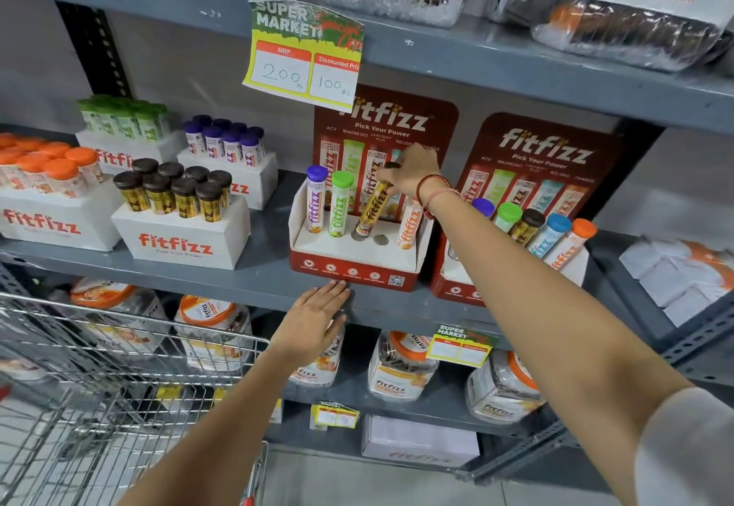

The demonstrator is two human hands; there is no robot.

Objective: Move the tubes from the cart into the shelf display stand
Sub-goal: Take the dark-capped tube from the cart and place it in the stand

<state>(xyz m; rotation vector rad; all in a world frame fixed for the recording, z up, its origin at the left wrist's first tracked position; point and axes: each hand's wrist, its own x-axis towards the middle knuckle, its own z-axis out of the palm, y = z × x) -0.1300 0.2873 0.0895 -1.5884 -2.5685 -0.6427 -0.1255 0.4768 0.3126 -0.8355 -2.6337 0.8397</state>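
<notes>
A red and white display stand [357, 263] sits on the grey middle shelf. A purple-capped tube [315, 199] and a green-capped tube [339, 205] stand upright in its left holes. An orange tube [409, 225] leans in the right hole. My right hand [413, 171] grips the dark cap of a yellow-brown tube [373, 203], tilted, its base at the third hole. One hole beside it shows empty. My left hand [313, 318] lies flat against the shelf edge below the stand, fingers together. The wire cart [119, 366] is at the lower left.
A second display stand [456, 287] with several coloured tubes stands to the right. White boxes [182, 235] of short bottles fill the shelf's left side. A price sign [306, 52] hangs from the upper shelf. Jars line the shelf below.
</notes>
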